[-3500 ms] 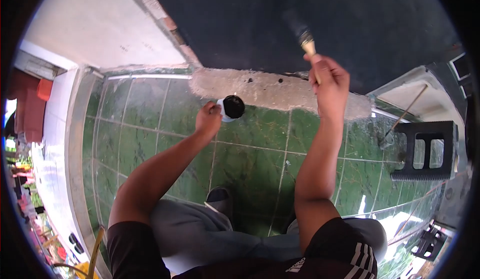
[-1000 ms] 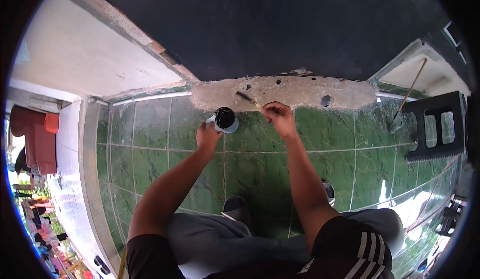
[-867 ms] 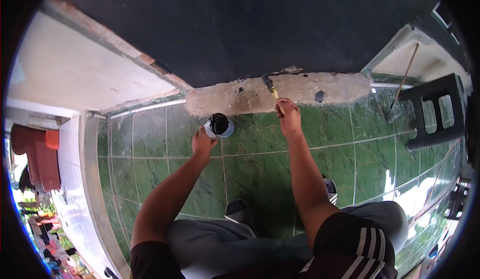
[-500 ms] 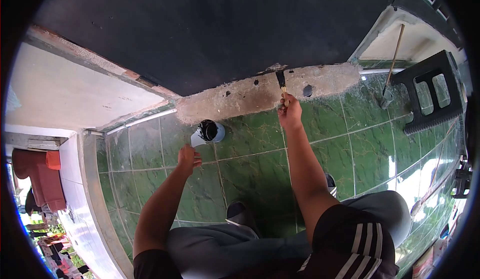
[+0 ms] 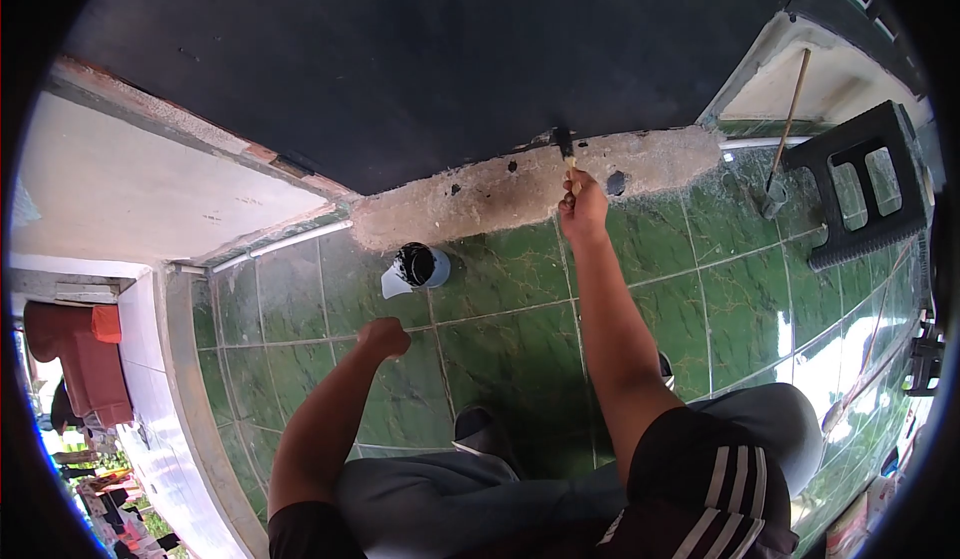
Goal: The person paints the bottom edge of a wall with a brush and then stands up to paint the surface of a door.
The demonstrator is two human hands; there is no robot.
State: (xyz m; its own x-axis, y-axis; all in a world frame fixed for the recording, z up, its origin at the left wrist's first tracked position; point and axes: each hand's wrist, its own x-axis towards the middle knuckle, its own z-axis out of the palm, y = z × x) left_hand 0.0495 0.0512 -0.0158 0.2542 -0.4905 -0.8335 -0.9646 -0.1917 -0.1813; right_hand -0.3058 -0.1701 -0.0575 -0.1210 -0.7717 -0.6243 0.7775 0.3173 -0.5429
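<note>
My right hand (image 5: 582, 205) is wrapped round the light handle of a paintbrush (image 5: 566, 149). The brush's black bristles touch the lower edge of the black-painted wall (image 5: 420, 69), just above a bare, rough strip (image 5: 480, 197). My left hand (image 5: 384, 339) is closed over the green floor, its fingers folded in and nothing seen in them. In front of it stands a white paint pot (image 5: 436, 265) with black paint inside and a pale spout-like flap on its left.
Green tiles (image 5: 500, 349) cover the floor. At the right are a black plastic frame (image 5: 880, 184) and a stick (image 5: 790, 109) standing in a small container (image 5: 772, 199). A white pipe (image 5: 285, 243) runs along the left wall base. My shoe (image 5: 482, 429) is below.
My right hand and the brush have moved up slightly, with the bristles now on the black edge. My left hand has drawn back a little from the pot and its fingers have folded in.
</note>
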